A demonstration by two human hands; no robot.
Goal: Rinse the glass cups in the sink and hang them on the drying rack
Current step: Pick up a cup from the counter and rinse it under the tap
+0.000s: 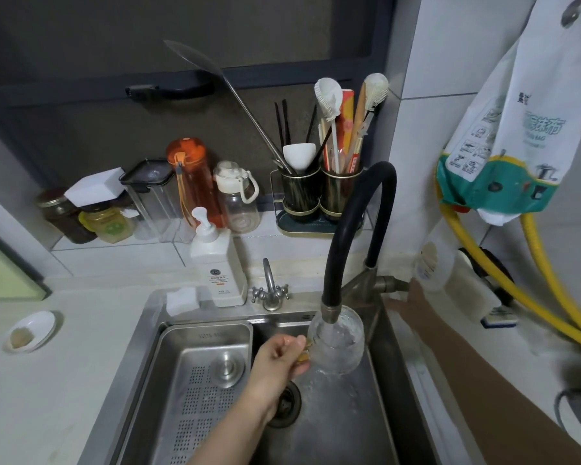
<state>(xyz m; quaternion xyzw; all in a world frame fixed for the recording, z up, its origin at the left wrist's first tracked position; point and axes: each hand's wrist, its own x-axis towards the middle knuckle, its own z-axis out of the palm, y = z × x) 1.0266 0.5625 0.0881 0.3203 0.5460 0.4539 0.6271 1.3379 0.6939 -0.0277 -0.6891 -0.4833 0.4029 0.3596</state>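
while water runs in, the left grip pinches the glass cup's handle, cup to its right.

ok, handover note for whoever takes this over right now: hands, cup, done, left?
Left hand grips the amber handle of the clear textured glass cup, held under the black hose faucet with water running into it, over the steel sink.
Right hand: reaches to the faucet's lever at the wall; hand itself hidden.
Done: rinse under way.
Left: finish rinsing, hang the cup. No drying rack in view.
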